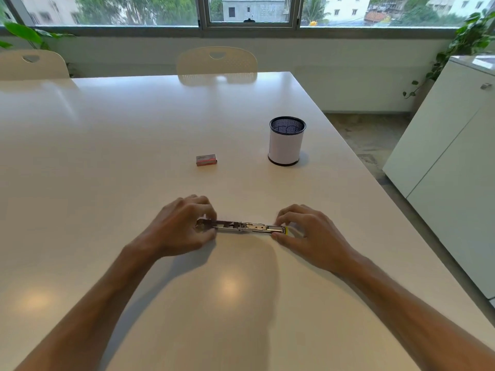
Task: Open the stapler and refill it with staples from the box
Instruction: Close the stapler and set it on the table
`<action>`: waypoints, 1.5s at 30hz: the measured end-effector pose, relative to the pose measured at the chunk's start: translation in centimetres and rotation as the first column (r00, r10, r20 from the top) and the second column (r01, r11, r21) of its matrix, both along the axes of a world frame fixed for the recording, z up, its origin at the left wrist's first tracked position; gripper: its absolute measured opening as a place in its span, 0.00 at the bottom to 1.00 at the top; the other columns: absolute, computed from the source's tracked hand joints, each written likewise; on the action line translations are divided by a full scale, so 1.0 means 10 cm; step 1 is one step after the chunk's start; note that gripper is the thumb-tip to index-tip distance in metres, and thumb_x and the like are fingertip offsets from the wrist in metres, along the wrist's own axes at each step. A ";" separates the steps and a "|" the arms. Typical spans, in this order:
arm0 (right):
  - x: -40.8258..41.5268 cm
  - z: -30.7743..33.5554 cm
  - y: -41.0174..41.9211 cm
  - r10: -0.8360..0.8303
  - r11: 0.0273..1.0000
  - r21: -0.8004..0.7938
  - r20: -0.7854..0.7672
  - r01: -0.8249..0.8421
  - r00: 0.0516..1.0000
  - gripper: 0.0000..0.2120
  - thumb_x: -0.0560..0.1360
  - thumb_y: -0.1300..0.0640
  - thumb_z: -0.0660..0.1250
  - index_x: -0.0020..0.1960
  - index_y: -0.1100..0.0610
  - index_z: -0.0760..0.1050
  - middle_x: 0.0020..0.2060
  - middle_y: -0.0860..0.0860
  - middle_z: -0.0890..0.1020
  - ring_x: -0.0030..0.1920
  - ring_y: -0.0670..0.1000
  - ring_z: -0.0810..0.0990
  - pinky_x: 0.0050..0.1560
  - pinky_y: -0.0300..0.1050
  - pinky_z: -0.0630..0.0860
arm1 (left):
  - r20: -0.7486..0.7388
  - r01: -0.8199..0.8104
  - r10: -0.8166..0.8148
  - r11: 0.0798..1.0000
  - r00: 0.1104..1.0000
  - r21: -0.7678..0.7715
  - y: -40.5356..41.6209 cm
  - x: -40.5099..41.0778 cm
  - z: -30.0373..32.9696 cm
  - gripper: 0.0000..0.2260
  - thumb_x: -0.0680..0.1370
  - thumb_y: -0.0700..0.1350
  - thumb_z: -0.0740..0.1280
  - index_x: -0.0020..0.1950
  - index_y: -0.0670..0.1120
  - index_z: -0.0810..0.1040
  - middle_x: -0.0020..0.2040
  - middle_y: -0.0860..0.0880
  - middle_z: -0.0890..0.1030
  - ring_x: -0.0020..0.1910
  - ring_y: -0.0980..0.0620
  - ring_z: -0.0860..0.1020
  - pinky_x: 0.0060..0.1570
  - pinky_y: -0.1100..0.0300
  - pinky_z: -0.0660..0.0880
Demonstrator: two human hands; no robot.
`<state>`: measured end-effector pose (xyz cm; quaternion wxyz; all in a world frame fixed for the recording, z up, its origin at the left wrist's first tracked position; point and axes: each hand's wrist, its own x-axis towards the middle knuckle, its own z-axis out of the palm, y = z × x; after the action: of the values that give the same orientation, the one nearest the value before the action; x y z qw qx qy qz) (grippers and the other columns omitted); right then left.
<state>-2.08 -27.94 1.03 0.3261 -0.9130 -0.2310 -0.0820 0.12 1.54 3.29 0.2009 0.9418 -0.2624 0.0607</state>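
Note:
A small metal stapler [242, 227] lies unfolded flat on the white table [107, 156], stretched left to right with a yellow tip at its right end. My left hand [184, 223] pinches its left end between thumb and fingers. At the yellow right end, my right hand [308, 228] grips with fingertips and thumb. A small red and grey staple box [206, 159] rests closed on the table beyond the stapler, apart from both hands.
A black mesh pen cup [286, 140] wrapped in white paper stands right of the box. The table's right edge runs diagonally, with a white cabinet [442, 156] past it. Two cream chairs [217, 62] sit at the far side under a window.

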 end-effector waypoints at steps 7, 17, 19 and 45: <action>-0.01 0.00 0.02 -0.055 0.922 0.368 -0.175 0.118 0.983 0.05 0.71 0.53 0.77 0.46 0.49 0.84 0.31 0.42 0.79 0.29 0.43 0.71 0.33 0.35 0.69 | -0.260 -0.099 -0.038 0.864 0.965 -0.493 0.02 -0.01 0.00 0.06 0.69 0.43 0.79 0.41 0.52 0.85 0.37 0.52 0.84 0.36 0.58 0.78 0.43 0.56 0.75; -0.09 0.15 0.33 -0.052 0.739 0.653 -0.193 0.167 0.980 0.05 0.69 0.59 0.79 0.42 0.52 0.85 0.36 0.49 0.87 0.34 0.44 0.82 0.40 0.34 0.78 | -0.276 -0.217 0.007 0.638 0.961 -0.739 -0.42 -0.15 0.00 0.08 0.76 0.39 0.72 0.47 0.52 0.85 0.47 0.51 0.88 0.51 0.52 0.85 0.62 0.44 0.77; -0.11 0.19 0.40 -0.085 0.736 0.655 -0.160 0.170 0.983 0.05 0.68 0.59 0.79 0.41 0.53 0.84 0.35 0.50 0.87 0.33 0.44 0.82 0.38 0.34 0.78 | -0.253 -0.174 -0.007 0.707 0.967 -0.685 -0.52 -0.24 -0.02 0.08 0.75 0.44 0.72 0.52 0.53 0.83 0.50 0.54 0.87 0.53 0.57 0.84 0.62 0.51 0.78; -0.05 0.34 0.48 0.323 0.633 0.774 -0.255 -0.007 0.911 0.08 0.69 0.55 0.75 0.48 0.50 0.87 0.50 0.45 0.85 0.32 0.48 0.77 0.34 0.38 0.75 | -0.305 -0.055 -0.381 0.544 0.873 -0.837 -0.67 -0.43 -0.01 0.12 0.77 0.37 0.68 0.60 0.36 0.79 0.51 0.38 0.86 0.51 0.41 0.85 0.55 0.52 0.80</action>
<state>-2.54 -23.16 4.47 0.7211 -0.6644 -0.1937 0.0338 -4.23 -5.14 3.24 0.6776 0.6928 -0.2379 -0.0647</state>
